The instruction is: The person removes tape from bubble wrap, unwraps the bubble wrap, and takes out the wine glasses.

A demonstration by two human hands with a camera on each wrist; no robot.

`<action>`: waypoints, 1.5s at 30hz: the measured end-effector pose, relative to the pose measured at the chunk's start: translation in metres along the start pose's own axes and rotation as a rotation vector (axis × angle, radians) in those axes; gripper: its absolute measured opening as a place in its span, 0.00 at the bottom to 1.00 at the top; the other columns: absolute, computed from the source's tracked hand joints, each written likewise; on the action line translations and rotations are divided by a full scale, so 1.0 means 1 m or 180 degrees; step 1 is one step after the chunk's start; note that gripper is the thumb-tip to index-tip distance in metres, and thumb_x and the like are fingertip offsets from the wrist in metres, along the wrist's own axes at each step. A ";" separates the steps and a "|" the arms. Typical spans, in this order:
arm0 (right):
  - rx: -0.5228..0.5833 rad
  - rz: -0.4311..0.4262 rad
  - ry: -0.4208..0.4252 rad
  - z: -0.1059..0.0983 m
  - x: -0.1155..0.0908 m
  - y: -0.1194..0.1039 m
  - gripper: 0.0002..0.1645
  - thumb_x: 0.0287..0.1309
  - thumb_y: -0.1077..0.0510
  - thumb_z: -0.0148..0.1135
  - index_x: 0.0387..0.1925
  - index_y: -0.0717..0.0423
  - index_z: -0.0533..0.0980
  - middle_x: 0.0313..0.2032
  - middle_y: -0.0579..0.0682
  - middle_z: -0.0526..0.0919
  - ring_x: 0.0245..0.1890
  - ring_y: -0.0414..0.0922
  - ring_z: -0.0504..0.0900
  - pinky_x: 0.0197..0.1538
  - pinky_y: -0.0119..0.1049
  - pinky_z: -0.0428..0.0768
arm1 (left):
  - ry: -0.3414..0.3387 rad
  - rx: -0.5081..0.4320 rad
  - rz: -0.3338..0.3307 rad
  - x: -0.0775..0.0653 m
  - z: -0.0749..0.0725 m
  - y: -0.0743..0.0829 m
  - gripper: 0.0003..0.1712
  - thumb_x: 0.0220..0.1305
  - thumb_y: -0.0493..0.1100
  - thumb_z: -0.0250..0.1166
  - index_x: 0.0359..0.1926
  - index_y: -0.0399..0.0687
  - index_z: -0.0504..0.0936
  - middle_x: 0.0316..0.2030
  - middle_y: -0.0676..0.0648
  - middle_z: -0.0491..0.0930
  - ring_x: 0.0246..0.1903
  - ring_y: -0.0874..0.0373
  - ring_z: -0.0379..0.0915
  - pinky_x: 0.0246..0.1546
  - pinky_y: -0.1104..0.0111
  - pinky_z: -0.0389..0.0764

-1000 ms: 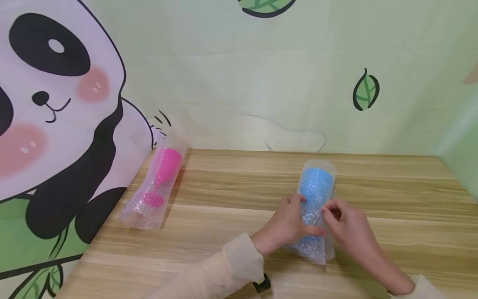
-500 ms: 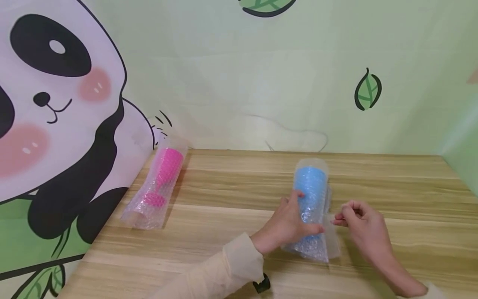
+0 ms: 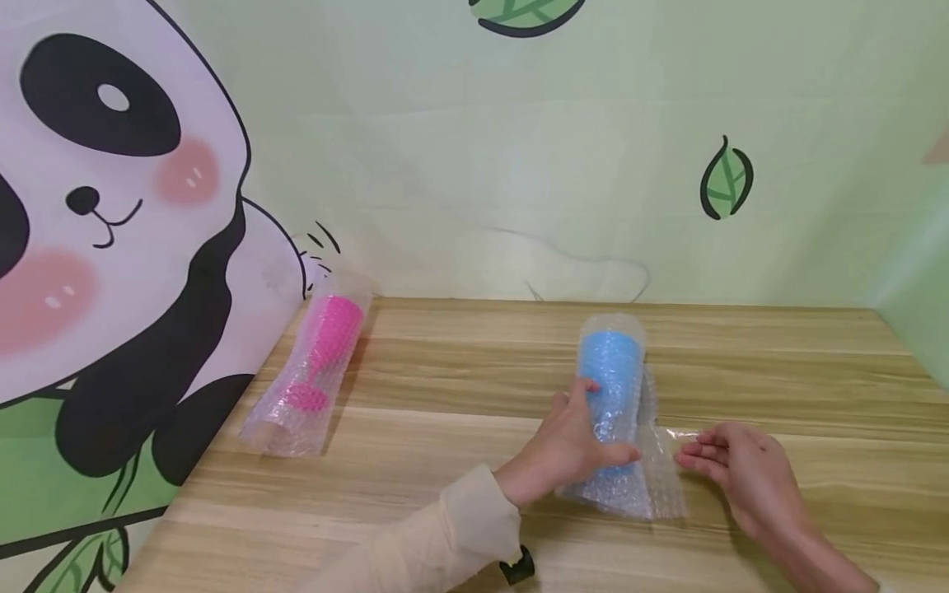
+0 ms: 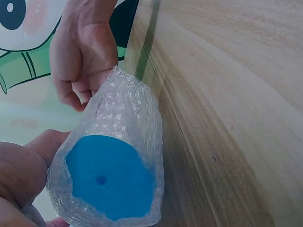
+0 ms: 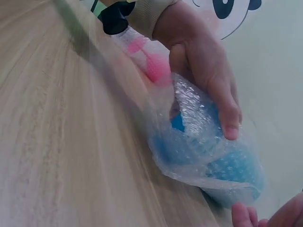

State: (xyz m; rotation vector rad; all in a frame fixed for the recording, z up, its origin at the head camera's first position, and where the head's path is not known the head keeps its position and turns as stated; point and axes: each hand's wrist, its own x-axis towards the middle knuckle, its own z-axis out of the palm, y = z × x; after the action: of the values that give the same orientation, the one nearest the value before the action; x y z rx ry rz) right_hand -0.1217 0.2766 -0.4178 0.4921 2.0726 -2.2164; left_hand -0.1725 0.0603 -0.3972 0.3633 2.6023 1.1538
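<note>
A blue goblet-shaped thing point(image 3: 612, 362) lies on the table inside bubble wrap point(image 3: 662, 486). In the left wrist view its round blue end point(image 4: 113, 179) has a small dent in the middle. My left hand point(image 3: 567, 445) grips the wrapped bundle from the left, with fingers on the far side and thumb across it. Just to the right, my right hand point(image 3: 752, 473) pinches a glossy strip of clear tape point(image 3: 678, 432) that stretches from the wrap. A flap of the wrap stands out on that side.
At the left of the wooden table point(image 3: 460, 354) lies a similar pink goblet-shaped thing point(image 3: 334, 329) in bubble wrap. A wall cloth point(image 3: 445, 165) with a panda and leaves rises behind the table. A black wrist mount point(image 3: 517, 565) sits below my left sleeve point(image 3: 478, 511).
My right hand has moved right, away from the bundle, drawing out the clear strip and the wrap's flap. The bundle has shifted slightly left under my left hand's grip.
</note>
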 end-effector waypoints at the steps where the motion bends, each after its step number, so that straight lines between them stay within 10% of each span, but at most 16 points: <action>1: -0.0038 -0.0035 0.0062 0.000 -0.001 -0.001 0.19 0.78 0.64 0.32 0.53 0.78 0.63 0.43 0.55 0.75 0.38 0.40 0.84 0.49 0.34 0.85 | 0.0002 0.0001 0.0000 0.000 0.000 0.000 0.52 0.50 0.56 0.83 0.70 0.57 0.63 0.53 0.43 0.71 0.44 0.54 0.75 0.44 0.61 0.82; 11: -0.1679 -0.0421 -0.0408 0.020 -0.002 -0.002 0.54 0.72 0.52 0.64 0.74 0.79 0.42 0.48 0.65 0.86 0.38 0.46 0.85 0.41 0.32 0.81 | -0.0004 -0.0009 0.0077 -0.001 -0.001 -0.002 0.53 0.52 0.57 0.82 0.72 0.53 0.62 0.56 0.40 0.71 0.46 0.53 0.75 0.46 0.60 0.82; 18: -0.1816 -0.0675 -0.0374 0.021 0.007 0.003 0.46 0.70 0.62 0.64 0.77 0.70 0.48 0.27 0.52 0.83 0.20 0.44 0.77 0.24 0.34 0.77 | 0.0018 -0.0045 0.0166 -0.003 -0.003 -0.004 0.55 0.55 0.57 0.80 0.76 0.52 0.58 0.66 0.35 0.65 0.54 0.46 0.76 0.52 0.56 0.82; 25: -0.2031 -0.0895 -0.0445 0.021 0.011 0.006 0.45 0.66 0.67 0.62 0.78 0.64 0.52 0.22 0.50 0.80 0.15 0.43 0.74 0.18 0.35 0.76 | -0.0167 0.0548 0.0666 -0.006 -0.007 -0.007 0.46 0.68 0.57 0.69 0.81 0.63 0.58 0.77 0.24 0.41 0.74 0.33 0.53 0.60 0.50 0.78; 38: -0.2994 -0.1969 -0.0335 0.016 0.017 0.011 0.39 0.53 0.75 0.68 0.68 0.63 0.69 0.35 0.54 0.79 0.25 0.41 0.71 0.26 0.36 0.72 | -0.0472 0.0634 0.0438 0.005 -0.009 -0.002 0.41 0.66 0.64 0.68 0.76 0.61 0.67 0.79 0.29 0.41 0.70 0.33 0.62 0.57 0.45 0.79; 45: -0.3330 -0.1740 -0.0764 0.018 0.028 0.004 0.22 0.54 0.72 0.64 0.53 0.66 0.81 0.24 0.45 0.74 0.24 0.41 0.70 0.25 0.36 0.71 | -0.0266 0.0668 0.0496 0.005 -0.005 -0.003 0.37 0.72 0.72 0.54 0.73 0.60 0.71 0.78 0.32 0.49 0.74 0.35 0.56 0.62 0.46 0.76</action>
State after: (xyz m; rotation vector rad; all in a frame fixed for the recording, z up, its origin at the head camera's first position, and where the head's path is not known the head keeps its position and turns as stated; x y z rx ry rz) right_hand -0.1500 0.2635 -0.4289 -0.4385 2.9807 -0.9094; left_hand -0.1796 0.0568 -0.3964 0.6541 2.6657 0.8901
